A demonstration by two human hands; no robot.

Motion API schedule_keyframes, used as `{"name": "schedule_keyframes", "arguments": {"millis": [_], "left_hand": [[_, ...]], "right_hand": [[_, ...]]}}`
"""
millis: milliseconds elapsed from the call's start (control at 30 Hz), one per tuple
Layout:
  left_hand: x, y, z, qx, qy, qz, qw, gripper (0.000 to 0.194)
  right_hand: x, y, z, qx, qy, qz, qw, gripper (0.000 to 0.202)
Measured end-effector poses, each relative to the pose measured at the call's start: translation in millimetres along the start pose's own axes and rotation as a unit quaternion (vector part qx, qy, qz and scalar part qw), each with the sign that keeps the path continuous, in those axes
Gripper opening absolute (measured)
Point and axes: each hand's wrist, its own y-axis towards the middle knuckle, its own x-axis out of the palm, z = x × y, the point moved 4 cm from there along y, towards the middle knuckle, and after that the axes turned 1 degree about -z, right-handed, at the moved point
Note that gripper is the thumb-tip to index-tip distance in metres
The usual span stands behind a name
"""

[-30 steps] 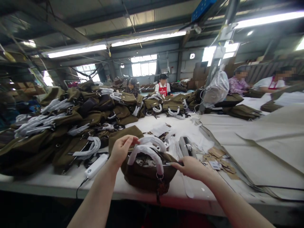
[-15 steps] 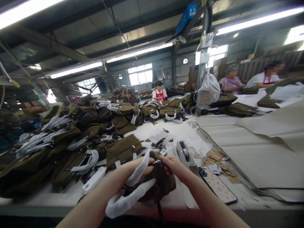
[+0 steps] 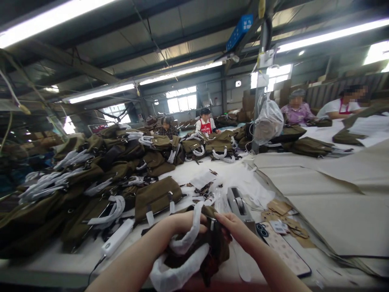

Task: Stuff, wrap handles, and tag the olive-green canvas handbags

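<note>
An olive-brown handbag point(image 3: 219, 248) with two white-wrapped handles point(image 3: 179, 273) lies at the table's front edge, right before me. My left hand point(image 3: 190, 222) reaches through a handle and grips the bag's top, its fingertips partly hidden by the wrapping. On the right side of the bag's opening, my right hand point(image 3: 227, 225) pinches the fabric edge beside a small metal zipper pull point(image 3: 213, 223). Another olive bag point(image 3: 158, 198) lies flat just beyond my left forearm.
Olive bags point(image 3: 82, 182) are heaped on the left. A tape dispenser point(image 3: 240, 202), cardboard tags point(image 3: 284, 219) and a phone point(image 3: 284, 247) lie to the right. A white corded device point(image 3: 118, 237) sits left. Several people work behind, one in a red apron point(image 3: 206, 127).
Both hands and the bag have shifted slightly right and down in view. The zipper pull shows more plainly between the hands. My right hand still pinches the edge.
</note>
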Motion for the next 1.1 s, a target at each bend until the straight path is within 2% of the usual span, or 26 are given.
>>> {"name": "schedule_keyframes", "arguments": {"millis": [67,133,200,233,267,300,367,433,467,500,533,567,633,700,733,800,833,867,933,1000,1100], "left_hand": [[-1.9,0,4,-0.010,-0.036,-0.028,0.999,0.016],[-9.5,-3,8,-0.025,-0.072,-0.046,0.996,0.026],[-27.4,-13,11,-0.040,-0.095,-0.046,0.994,0.034],[-40.4,-21,12,-0.043,-0.101,-0.026,0.994,0.035],[-55.1,-31,14,-0.044,-0.103,0.017,0.994,0.032],[-70.0,-43,17,-0.038,-0.103,0.088,0.990,0.034],[-87.3,-72,29,-0.018,-0.106,0.233,0.966,0.053],[-81.6,-103,47,0.019,-0.102,0.351,0.931,0.071],[-73.6,-118,61,0.076,-0.083,0.425,0.898,0.070],[-58.3,-125,75,0.119,-0.050,0.405,0.905,0.067],[-39.8,-125,86,0.122,-0.006,0.329,0.936,0.058],[-23.7,-123,94,0.116,0.036,0.263,0.957,0.046],[-3.2,-113,98,0.081,0.112,0.153,0.979,0.030],[2.5,-96,88,0.023,0.107,0.064,0.992,0.031],[3.5,-87,79,-0.014,0.062,0.010,0.998,0.033],[5.0,-72,60,-0.084,-0.047,-0.084,0.992,0.038],[3.9,-66,52,-0.105,-0.062,-0.089,0.988,0.041],[1.3,-60,44,-0.119,-0.034,-0.063,0.990,0.045],[-4.4,-53,35,-0.121,0.099,0.039,0.987,0.049],[-1.6,-49,33,-0.083,0.191,0.090,0.974,0.049],[10.4,-47,34,0.034,0.223,0.071,0.972,0.039]], "right_hand": [[-2,0,1,0.003,-0.003,-0.004,1.000,0.066],[-1,1,3,0.005,-0.010,-0.003,1.000,0.067],[-1,2,7,0.006,-0.019,0.004,1.000,0.068],[-2,3,9,0.006,-0.022,0.009,1.000,0.068],[-3,3,12,0.008,-0.023,0.012,1.000,0.068],[-5,4,14,0.010,-0.021,0.015,1.000,0.069],[-8,5,19,0.018,-0.018,0.025,0.999,0.069],[-10,7,21,0.024,-0.021,0.036,0.999,0.070],[-11,8,22,0.024,-0.025,0.039,0.999,0.071],[-10,8,21,0.023,-0.031,0.040,0.998,0.070],[-9,8,21,0.020,-0.037,0.038,0.998,0.070],[-7,8,20,0.017,-0.044,0.033,0.998,0.070],[-4,5,18,0.013,-0.061,0.022,0.998,0.068],[0,1,17,0.009,-0.078,0.013,0.997,0.068],[1,-1,17,0.006,-0.086,0.009,0.996,0.068],[4,-5,16,0.000,-0.099,-0.002,0.995,0.069],[6,-7,16,-0.003,-0.104,-0.010,0.995,0.069],[8,-9,15,-0.007,-0.110,-0.018,0.994,0.070],[12,-13,15,-0.013,-0.119,-0.034,0.992,0.072],[15,-16,13,-0.020,-0.123,-0.048,0.991,0.073],[18,-20,11,-0.025,-0.117,-0.054,0.991,0.073]]}}
